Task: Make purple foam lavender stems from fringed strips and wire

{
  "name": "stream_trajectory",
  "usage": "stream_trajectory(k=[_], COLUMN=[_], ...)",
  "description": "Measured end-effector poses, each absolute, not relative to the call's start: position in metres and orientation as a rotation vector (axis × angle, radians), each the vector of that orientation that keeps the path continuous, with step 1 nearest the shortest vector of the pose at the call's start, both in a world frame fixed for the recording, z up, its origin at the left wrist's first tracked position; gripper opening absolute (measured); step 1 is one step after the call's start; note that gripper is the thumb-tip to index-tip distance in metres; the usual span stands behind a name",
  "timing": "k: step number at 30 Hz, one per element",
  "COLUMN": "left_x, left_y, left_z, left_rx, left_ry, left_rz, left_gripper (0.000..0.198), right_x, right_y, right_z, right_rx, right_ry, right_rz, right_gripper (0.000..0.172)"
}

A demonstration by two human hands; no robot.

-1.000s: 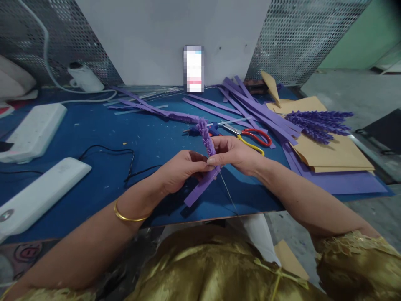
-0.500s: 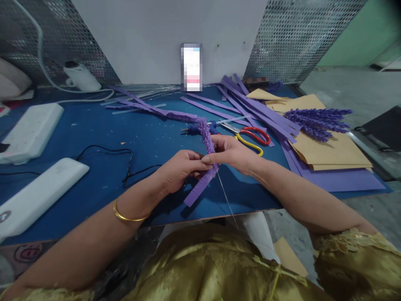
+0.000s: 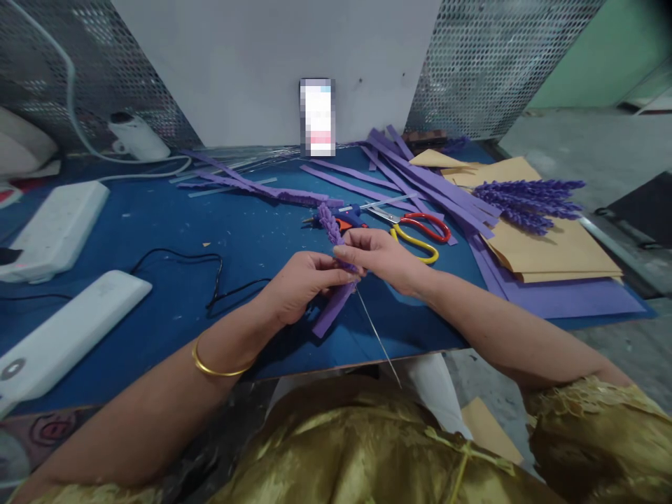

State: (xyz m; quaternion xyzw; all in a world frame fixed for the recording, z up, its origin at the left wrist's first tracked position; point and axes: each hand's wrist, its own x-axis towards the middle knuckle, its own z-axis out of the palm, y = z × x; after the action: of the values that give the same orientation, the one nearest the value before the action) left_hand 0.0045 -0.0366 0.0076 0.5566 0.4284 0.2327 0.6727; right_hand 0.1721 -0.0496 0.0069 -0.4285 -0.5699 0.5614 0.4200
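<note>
Between my two hands is a purple paper lavender flower (image 3: 330, 225) wound on a thin wire stem (image 3: 379, 336), which slants down past the table edge. My right hand (image 3: 381, 257) pinches the flower from the right, thumb and fingers closed round its lower part. My left hand (image 3: 304, 285) is closed too, gripping the purple paper strip (image 3: 334, 313) where it meets the flower; the strip's loose end hangs below the fingers. Just beyond the flower lies a blue glue gun (image 3: 353, 212), partly covered. Scissors (image 3: 417, 231) with red and yellow handles lie beside my right hand.
Purple strips (image 3: 420, 171) are piled at the back right. Finished lavender stalks (image 3: 525, 199) rest on brown paper (image 3: 556, 255). A fringed strip (image 3: 262, 185) lies behind my hands. White power strips (image 3: 78, 336) and a black cord (image 3: 218, 273) occupy the left. A phone (image 3: 318, 115) leans at the back.
The flower's tip has tilted to the left, showing more of the glue gun. My right hand has shifted slightly left along the flower, while my left hand stays nearly in place.
</note>
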Motion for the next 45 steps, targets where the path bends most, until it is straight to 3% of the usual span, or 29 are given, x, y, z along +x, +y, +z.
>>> stream_trajectory(k=[6,12,25,32,35,45], left_x=[0.002,0.002,0.003,0.003,0.004,0.000], left_y=[-0.035,-0.036,-0.036,-0.036,-0.035,-0.035], left_z=[0.005,0.008,0.007,0.007,0.006,0.011], left_rx=[1.243,1.163,1.136,1.149,1.076,1.023], left_ry=[0.964,0.940,0.894,0.862,0.830,0.790], left_rz=[0.537,0.509,0.456,0.610,0.641,0.498], left_gripper=[0.023,0.032,0.030,0.027,0.028,0.034], right_x=[0.178,0.179,0.178,0.183,0.186,0.185], right_y=[-0.046,-0.042,-0.042,-0.040,-0.038,-0.039], right_z=[0.009,0.004,0.008,0.006,0.006,0.009], right_rx=[-0.903,-0.886,-0.911,-0.813,-0.764,-0.770], right_ry=[-1.291,-1.212,-1.271,-1.261,-1.259,-1.157], right_rz=[1.570,1.594,1.600,1.663,1.708,1.760], right_gripper=[0.026,0.024,0.021,0.021,0.029,0.030])
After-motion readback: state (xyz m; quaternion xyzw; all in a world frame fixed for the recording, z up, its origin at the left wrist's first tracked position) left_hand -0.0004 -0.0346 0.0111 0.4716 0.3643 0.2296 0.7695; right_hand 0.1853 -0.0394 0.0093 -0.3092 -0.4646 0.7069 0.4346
